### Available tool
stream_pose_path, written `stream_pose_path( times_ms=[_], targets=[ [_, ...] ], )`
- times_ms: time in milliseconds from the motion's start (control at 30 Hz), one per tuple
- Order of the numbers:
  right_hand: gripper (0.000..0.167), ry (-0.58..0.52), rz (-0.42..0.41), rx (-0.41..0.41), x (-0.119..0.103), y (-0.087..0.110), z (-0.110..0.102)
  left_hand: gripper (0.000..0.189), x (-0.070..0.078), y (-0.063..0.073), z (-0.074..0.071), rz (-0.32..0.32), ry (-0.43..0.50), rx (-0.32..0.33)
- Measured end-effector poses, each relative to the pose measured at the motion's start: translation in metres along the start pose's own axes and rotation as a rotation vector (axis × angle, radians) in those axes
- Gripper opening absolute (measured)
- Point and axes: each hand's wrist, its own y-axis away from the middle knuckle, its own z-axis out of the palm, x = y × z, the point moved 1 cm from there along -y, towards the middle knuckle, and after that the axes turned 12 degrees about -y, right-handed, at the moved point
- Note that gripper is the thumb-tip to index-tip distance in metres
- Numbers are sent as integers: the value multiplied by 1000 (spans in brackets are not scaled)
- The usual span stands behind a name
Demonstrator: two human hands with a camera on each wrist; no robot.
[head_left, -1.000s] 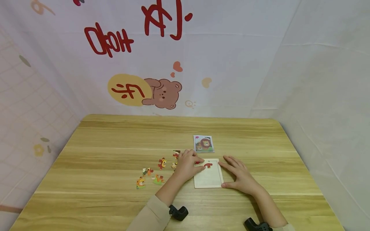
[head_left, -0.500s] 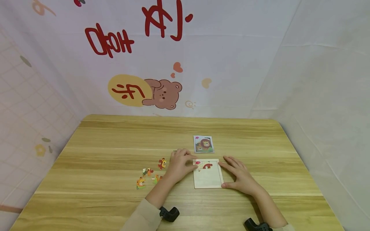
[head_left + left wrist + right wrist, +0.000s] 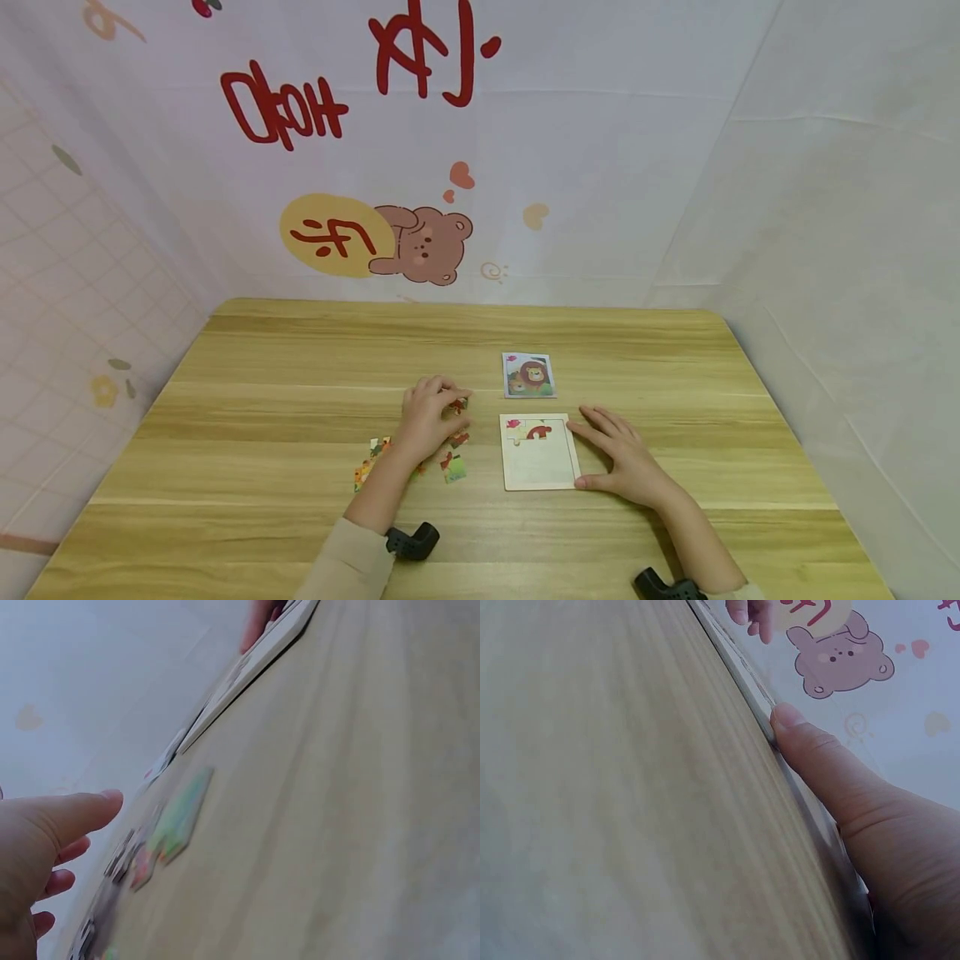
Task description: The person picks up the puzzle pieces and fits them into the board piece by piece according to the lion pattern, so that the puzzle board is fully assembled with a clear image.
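My left hand point(image 3: 429, 421) hovers over loose jigsaw pieces left of the puzzle board. Its thumb and fingers stand apart around a dark-red piece point(image 3: 459, 404), and the left wrist view shows the thumb point(image 3: 82, 814) straight, not touching any piece. A green piece point(image 3: 453, 469) lies close below that hand. The pale square puzzle board point(image 3: 540, 473) has a few joined pieces, pink, cream and red-brown point(image 3: 538, 432), along its far left part. Against the board's right edge rests my right hand point(image 3: 622, 454), fingers spread and thumb point(image 3: 817, 757) at the near corner.
Several more yellow and orange pieces point(image 3: 365, 473) lie left of my left forearm, which partly hides them. Behind the board is a picture card point(image 3: 528, 377) with a lion. A white printed curtain point(image 3: 600, 167) stands behind the wooden table point(image 3: 300, 342).
My left hand has let go of a cream piece, now in the board's upper left, and moved left to the loose pieces. My right hand has stayed at the board's edge.
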Motion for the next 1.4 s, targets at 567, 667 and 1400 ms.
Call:
stream_pose_path(
  times_ms=[567, 667, 1400],
  targets=[
    [86, -5, 4, 1, 0, -2, -1, 35, -23, -1, -3, -108, -44, -56],
    [87, -7, 10, -1, 0, -2, -2, 33, -25, -3, -1, -123, -47, -62],
    [85, 14, -16, 6, 4, 1, 1, 28, -13, -5, 0, -71, 79, -23]
  ],
)
